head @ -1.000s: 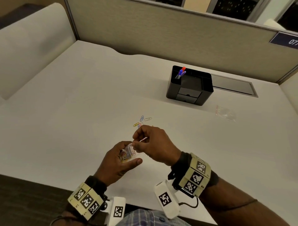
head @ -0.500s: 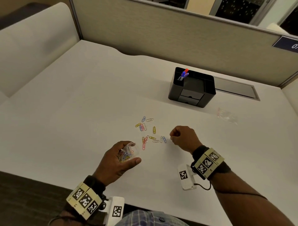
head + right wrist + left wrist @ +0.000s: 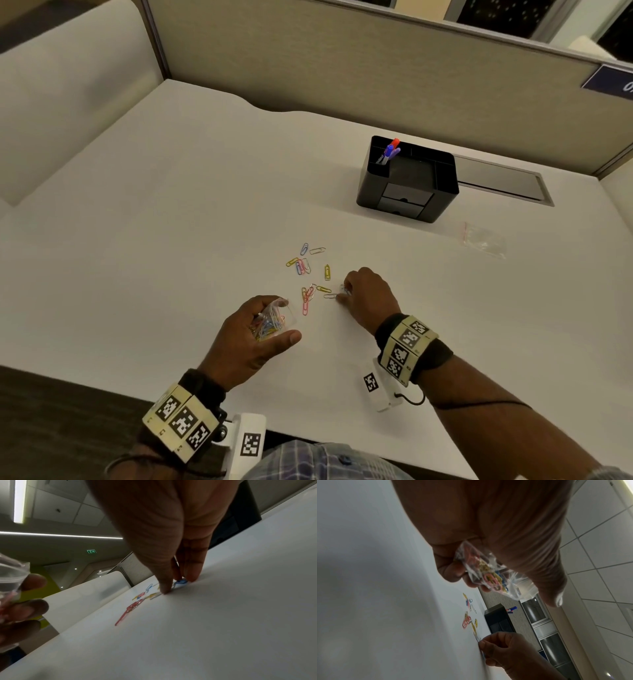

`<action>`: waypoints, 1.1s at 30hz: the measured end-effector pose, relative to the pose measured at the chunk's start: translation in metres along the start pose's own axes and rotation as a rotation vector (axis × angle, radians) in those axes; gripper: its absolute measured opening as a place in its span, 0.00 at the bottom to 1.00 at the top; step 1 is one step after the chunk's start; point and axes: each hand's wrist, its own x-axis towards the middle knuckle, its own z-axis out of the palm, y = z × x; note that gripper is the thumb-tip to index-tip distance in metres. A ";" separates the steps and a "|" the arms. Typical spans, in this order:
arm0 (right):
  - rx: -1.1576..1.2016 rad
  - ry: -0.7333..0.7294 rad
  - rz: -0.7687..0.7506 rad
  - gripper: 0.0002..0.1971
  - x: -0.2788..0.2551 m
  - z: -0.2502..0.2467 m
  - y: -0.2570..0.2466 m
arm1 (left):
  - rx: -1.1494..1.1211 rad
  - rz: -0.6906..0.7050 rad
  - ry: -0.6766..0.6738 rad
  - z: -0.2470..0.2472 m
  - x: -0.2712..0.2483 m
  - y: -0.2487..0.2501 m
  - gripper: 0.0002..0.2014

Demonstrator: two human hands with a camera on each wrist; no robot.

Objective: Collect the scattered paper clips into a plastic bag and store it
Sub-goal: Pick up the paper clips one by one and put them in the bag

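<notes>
Nearest, the left hand [image 3: 251, 337] is gripping the plastic bag [image 3: 272, 320], mouth open and already holding many clips. Beyond it, the right hand [image 3: 368, 296] is pressing its curled fingers [image 3: 165, 586] round a blue clip [image 3: 181, 582] on the tabletop [image 3: 171, 240]. A dozen or so paper clips [image 3: 306, 265] are still lying loose; storing, perhaps in the black organiser [image 3: 407, 181], is still waiting.

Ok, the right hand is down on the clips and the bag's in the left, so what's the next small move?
Probably pinch the blue clip under the right hand fully, lift it and carry it to the bag that the left hand holds, since its fingertips already bracket it on the desk.
</notes>
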 end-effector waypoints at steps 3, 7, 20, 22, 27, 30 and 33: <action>0.017 -0.006 -0.021 0.08 0.000 0.002 -0.004 | 0.004 -0.004 0.001 0.000 0.001 -0.001 0.39; 0.025 -0.026 -0.028 0.06 0.002 0.001 -0.008 | 0.013 -0.002 0.003 -0.001 0.001 -0.002 0.37; 0.144 0.012 -0.006 0.07 0.001 -0.014 0.002 | 0.022 -0.002 0.006 -0.003 0.000 -0.005 0.37; 0.130 0.014 -0.058 0.10 0.001 -0.011 0.000 | 0.015 -0.005 -0.003 -0.001 0.000 -0.005 0.38; 0.086 -0.023 -0.127 0.09 -0.002 0.004 -0.003 | 0.015 -0.007 0.002 0.000 0.001 -0.006 0.38; 0.032 -0.006 -0.149 0.08 -0.005 0.009 -0.006 | 0.021 -0.010 0.000 0.000 0.000 -0.006 0.38; -0.048 -0.031 -0.161 0.08 -0.003 0.010 -0.009 | 0.020 -0.010 -0.006 0.001 0.000 -0.006 0.38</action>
